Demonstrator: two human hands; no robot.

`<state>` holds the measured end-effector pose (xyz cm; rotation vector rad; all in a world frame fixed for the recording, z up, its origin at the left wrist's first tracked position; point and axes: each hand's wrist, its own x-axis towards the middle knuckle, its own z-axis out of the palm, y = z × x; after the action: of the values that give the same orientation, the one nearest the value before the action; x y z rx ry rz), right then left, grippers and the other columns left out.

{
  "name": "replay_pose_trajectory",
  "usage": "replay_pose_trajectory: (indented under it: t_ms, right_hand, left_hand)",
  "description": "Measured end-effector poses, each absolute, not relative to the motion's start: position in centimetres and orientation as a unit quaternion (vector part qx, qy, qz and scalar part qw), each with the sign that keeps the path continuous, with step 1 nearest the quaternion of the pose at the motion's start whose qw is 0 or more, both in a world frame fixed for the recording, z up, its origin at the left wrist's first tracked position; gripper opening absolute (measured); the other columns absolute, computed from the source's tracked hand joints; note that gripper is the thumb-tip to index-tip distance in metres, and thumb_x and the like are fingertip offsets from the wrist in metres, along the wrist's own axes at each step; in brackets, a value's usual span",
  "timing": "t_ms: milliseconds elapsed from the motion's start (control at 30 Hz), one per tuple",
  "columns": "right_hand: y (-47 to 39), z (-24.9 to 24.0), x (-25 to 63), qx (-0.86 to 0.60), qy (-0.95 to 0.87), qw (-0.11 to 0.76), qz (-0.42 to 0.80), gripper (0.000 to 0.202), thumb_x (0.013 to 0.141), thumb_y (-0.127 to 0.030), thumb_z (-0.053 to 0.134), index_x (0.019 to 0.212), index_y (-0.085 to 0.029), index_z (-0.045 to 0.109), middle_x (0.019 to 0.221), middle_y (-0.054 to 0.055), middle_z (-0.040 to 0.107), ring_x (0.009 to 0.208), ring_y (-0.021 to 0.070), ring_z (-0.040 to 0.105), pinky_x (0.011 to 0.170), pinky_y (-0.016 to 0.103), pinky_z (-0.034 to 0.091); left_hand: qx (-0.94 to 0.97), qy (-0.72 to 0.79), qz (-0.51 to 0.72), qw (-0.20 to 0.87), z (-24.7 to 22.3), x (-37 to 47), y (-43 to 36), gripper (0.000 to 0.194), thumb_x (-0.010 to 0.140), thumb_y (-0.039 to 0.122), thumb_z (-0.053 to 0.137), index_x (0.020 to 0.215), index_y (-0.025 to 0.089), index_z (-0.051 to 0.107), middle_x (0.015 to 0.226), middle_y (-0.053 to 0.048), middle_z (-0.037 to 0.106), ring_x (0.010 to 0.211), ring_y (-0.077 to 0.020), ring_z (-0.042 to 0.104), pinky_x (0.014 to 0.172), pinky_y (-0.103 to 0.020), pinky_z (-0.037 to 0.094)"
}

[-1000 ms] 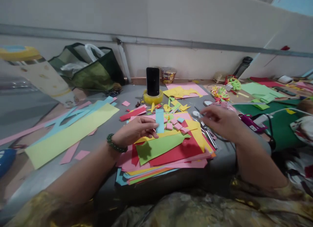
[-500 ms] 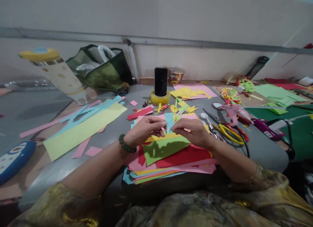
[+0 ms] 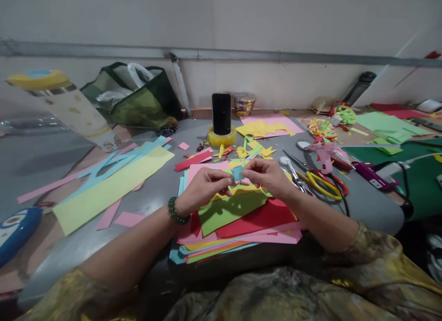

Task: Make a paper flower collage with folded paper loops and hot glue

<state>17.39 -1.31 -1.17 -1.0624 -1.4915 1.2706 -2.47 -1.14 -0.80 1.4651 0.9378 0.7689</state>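
Observation:
Between my two hands is a small light-blue piece of paper (image 3: 237, 173), which looks folded over. My left hand (image 3: 209, 183), with a green bead bracelet on the wrist, pinches its left side between thumb and fingers. On the right edge, the thumb and forefinger of my right hand (image 3: 264, 174) close on the same paper. Both hands hover above a stack of coloured paper (image 3: 241, 240), topped by a green sheet (image 3: 228, 211) and a red sheet (image 3: 260, 219). Small cut scraps lie just beyond my fingers, among them a yellow toothed paper piece (image 3: 241, 152).
A phone (image 3: 221, 113) leans upright at a yellow tape roll (image 3: 221, 137). To the right lie yellow-handled scissors (image 3: 322, 186) and a pink glue gun (image 3: 322, 155). Paper strips (image 3: 117, 185), a tumbler (image 3: 74, 109) and a green bag (image 3: 138, 100) occupy the left.
The blue paper was a taller upright strip and now shows as a shorter, squarer piece. My right hand has risen slightly around its top edge. The whole view has shifted a little.

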Motion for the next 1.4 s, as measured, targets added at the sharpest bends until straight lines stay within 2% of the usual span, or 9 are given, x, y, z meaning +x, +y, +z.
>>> replay_pose_trajectory:
  t_ms: [167, 400, 533, 700, 900, 1033, 1167, 1400]
  right_hand:
    - [-1.3, -1.2, 17.3, -0.441, -0.578, 0.428, 0.536, 0.038, 0.060, -0.045, 0.086, 0.061, -0.019, 0.059, 0.050, -0.007, 0.051, 0.044, 0.0056, 0.041, 0.042, 0.020, 0.035]
    - [-1.1, -1.8, 17.3, -0.444, -0.555, 0.440, 0.550, 0.037, 0.056, -0.043, 0.088, 0.063, -0.020, 0.059, 0.051, -0.007, 0.053, 0.044, 0.0055, 0.043, 0.043, 0.020, 0.037]
    - [-1.0, -1.9, 17.2, -0.429, -0.546, 0.442, 0.568, 0.039, 0.056, -0.043, 0.089, 0.063, -0.020, 0.057, 0.048, -0.008, 0.052, 0.042, 0.0053, 0.043, 0.042, 0.019, 0.039]
    - [-1.2, -1.6, 17.0, -0.418, -0.553, 0.441, 0.570, 0.043, 0.054, -0.042, 0.091, 0.064, -0.020, 0.055, 0.049, -0.008, 0.053, 0.042, 0.0056, 0.044, 0.040, 0.019, 0.040]
    - [-1.2, -1.6, 17.1, -0.411, -0.573, 0.455, 0.543, 0.044, 0.057, -0.042, 0.091, 0.069, -0.020, 0.054, 0.054, -0.009, 0.052, 0.043, 0.0055, 0.046, 0.041, 0.020, 0.042]
    - [-1.2, -1.9, 17.2, -0.413, -0.578, 0.465, 0.529, 0.047, 0.060, -0.044, 0.088, 0.073, -0.022, 0.049, 0.056, -0.010, 0.053, 0.044, 0.0056, 0.047, 0.041, 0.019, 0.041]
    - [-1.4, -2.2, 17.0, -0.404, -0.583, 0.476, 0.521, 0.045, 0.063, -0.044, 0.085, 0.077, -0.023, 0.048, 0.059, -0.009, 0.055, 0.047, 0.0061, 0.048, 0.042, 0.019, 0.041]
    - [-1.5, -2.6, 16.8, -0.406, -0.589, 0.479, 0.509, 0.041, 0.066, -0.040, 0.081, 0.082, -0.023, 0.047, 0.068, -0.006, 0.059, 0.054, 0.0085, 0.053, 0.044, 0.020, 0.042]
  left_hand:
    - [0.642, 0.400, 0.322, 0.569, -1.0, -2.5, -1.1, 0.023, 0.070, 0.039, 0.074, 0.068, 0.016, 0.072, 0.060, -0.001, 0.068, 0.056, -0.0137, 0.065, 0.056, -0.021, 0.055]
    - [0.673, 0.398, 0.307, 0.543, -1.2, -2.4, -1.0, 0.026, 0.071, 0.043, 0.070, 0.068, 0.017, 0.070, 0.059, -0.002, 0.066, 0.055, -0.0145, 0.064, 0.055, -0.023, 0.054]
    - [0.679, 0.399, 0.308, 0.534, -1.2, -2.3, -1.1, 0.024, 0.070, 0.039, 0.067, 0.063, 0.017, 0.066, 0.060, -0.002, 0.066, 0.055, -0.0141, 0.063, 0.054, -0.022, 0.052]
    - [0.680, 0.402, 0.299, 0.535, -1.3, -2.2, -1.1, 0.019, 0.070, 0.035, 0.064, 0.065, 0.017, 0.068, 0.061, -0.001, 0.067, 0.055, -0.0144, 0.064, 0.055, -0.022, 0.052]
    - [0.684, 0.400, 0.273, 0.546, -1.0, -2.1, -1.3, 0.021, 0.069, 0.039, 0.065, 0.070, 0.018, 0.066, 0.062, -0.001, 0.065, 0.059, -0.0159, 0.064, 0.056, -0.024, 0.050]
    - [0.691, 0.401, 0.297, 0.523, -1.1, -2.0, -1.5, 0.034, 0.066, 0.046, 0.076, 0.079, 0.018, 0.063, 0.072, -0.001, 0.065, 0.062, -0.0139, 0.060, 0.054, -0.023, 0.047]
    - [0.716, 0.398, 0.316, 0.479, -1.6, -1.8, -1.4, 0.035, 0.069, 0.047, 0.077, 0.074, 0.017, 0.059, 0.068, 0.001, 0.059, 0.060, -0.0113, 0.053, 0.054, -0.022, 0.043]
    - [0.711, 0.373, 0.321, 0.502, -1.9, -1.7, -1.3, 0.028, 0.076, 0.041, 0.065, 0.063, 0.018, 0.056, 0.058, 0.002, 0.056, 0.055, -0.0103, 0.050, 0.053, -0.021, 0.039]
